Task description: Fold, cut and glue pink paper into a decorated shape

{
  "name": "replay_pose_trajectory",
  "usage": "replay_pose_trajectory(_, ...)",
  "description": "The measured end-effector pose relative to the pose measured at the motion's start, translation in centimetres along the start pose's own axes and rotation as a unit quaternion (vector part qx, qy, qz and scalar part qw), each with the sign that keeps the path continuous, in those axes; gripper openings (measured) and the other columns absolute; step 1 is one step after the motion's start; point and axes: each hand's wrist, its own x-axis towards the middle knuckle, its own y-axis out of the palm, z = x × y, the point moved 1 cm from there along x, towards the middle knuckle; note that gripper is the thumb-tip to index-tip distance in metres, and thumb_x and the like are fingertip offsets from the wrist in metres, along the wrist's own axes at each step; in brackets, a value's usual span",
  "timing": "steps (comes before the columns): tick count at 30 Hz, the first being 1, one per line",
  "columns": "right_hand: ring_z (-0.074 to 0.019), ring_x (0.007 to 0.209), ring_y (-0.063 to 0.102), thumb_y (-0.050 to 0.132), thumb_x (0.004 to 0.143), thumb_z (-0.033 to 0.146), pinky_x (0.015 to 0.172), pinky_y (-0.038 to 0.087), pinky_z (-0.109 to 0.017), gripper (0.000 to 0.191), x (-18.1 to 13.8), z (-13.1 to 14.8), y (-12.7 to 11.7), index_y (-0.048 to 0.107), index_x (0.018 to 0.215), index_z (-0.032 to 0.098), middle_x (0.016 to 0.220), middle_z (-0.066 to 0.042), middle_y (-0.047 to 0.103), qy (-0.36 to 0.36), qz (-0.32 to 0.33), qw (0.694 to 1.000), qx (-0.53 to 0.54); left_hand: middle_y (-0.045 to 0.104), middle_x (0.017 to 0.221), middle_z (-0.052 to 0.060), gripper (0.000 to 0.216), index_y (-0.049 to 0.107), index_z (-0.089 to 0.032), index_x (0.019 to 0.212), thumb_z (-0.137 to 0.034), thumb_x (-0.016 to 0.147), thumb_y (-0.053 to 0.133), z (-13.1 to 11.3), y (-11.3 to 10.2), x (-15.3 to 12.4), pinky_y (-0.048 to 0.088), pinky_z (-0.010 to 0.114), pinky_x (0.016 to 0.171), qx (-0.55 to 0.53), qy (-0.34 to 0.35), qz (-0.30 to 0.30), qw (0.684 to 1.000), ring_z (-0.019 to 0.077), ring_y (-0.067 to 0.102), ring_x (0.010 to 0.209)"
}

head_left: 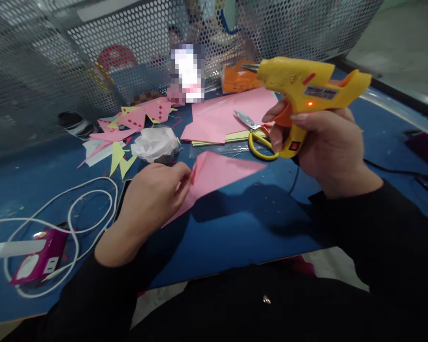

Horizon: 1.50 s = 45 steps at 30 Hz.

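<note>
My right hand (328,147) is closed round the grip of a yellow hot glue gun (306,88), one finger on its orange trigger. The gun is held up above the blue table, its nozzle pointing left and its small light glowing. My left hand (153,199) pinches the left end of a folded pink paper piece (221,173), which is lifted a little off the blue mat (235,228). The two hands are apart, with the paper between them.
Yellow-handled scissors (258,135) lie on pink and yellow sheets (221,118) behind the paper. Crumpled white tissue (155,142), cut pink and yellow scraps (128,123), a white cable (74,213) with a magenta power strip (39,259), and a perforated metal screen (92,52) surround the work spot.
</note>
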Motion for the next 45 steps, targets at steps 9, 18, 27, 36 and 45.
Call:
replay_pose_trajectory(9,-0.0154,0.066,0.062,0.061,0.085,0.028,0.059,0.05,-0.032,0.016,-2.9,-4.7,0.4,0.069,0.098,0.022,0.079,-0.001,0.069,0.12,0.117,0.972,-0.161,0.072,0.083,0.002,0.016,0.067,-0.021,0.086,-0.031,0.084,0.055,-1.4,5.1,0.4,0.043,0.031,0.069,-0.284,-0.064,0.086,0.953,0.0185,0.062,0.077)
replay_pose_trajectory(18,-0.0155,0.069,0.06,0.058,0.09,0.028,0.06,0.048,-0.03,0.007,-4.4,-4.9,1.3,0.06,0.095,0.024,0.083,-0.001,0.063,-0.018,0.271,0.881,-0.388,0.076,0.081,0.001,0.023,0.078,-0.025,0.081,-0.034,0.084,0.057,-1.3,6.4,0.1,0.047,0.034,0.071,-0.369,-0.156,0.034,0.916,0.0189,0.066,0.077)
replay_pose_trajectory(27,-0.0145,0.064,0.058,0.058,0.092,0.027,0.058,0.048,-0.03,0.004,-5.4,-5.3,0.9,0.058,0.094,0.024,0.079,0.0,0.061,-0.003,0.258,0.871,-0.417,0.079,0.084,0.0,0.027,0.08,-0.027,0.082,-0.037,0.086,0.055,-1.1,6.6,0.3,0.05,0.034,0.071,-0.418,-0.179,0.034,0.89,0.0188,0.068,0.074)
replay_pose_trajectory(36,-0.0146,0.062,0.058,0.058,0.093,0.028,0.054,0.047,-0.029,0.004,-5.5,-4.9,0.9,0.055,0.094,0.026,0.079,0.0,0.06,-0.001,0.269,0.86,-0.433,0.078,0.079,-0.001,0.03,0.078,-0.027,0.073,-0.041,0.085,0.055,-1.1,6.4,0.4,0.047,0.031,0.065,-0.427,-0.201,0.025,0.881,0.019,0.068,0.072)
replay_pose_trajectory(45,-0.0155,0.062,0.058,0.058,0.093,0.028,0.056,0.047,-0.031,0.004,-5.4,-5.1,0.9,0.056,0.095,0.025,0.078,0.0,0.061,-0.016,0.282,0.858,-0.428,0.079,0.079,-0.002,0.025,0.08,-0.029,0.079,-0.037,0.083,0.057,-1.1,6.5,0.3,0.048,0.032,0.066,-0.438,-0.203,0.019,0.876,0.0193,0.07,0.073)
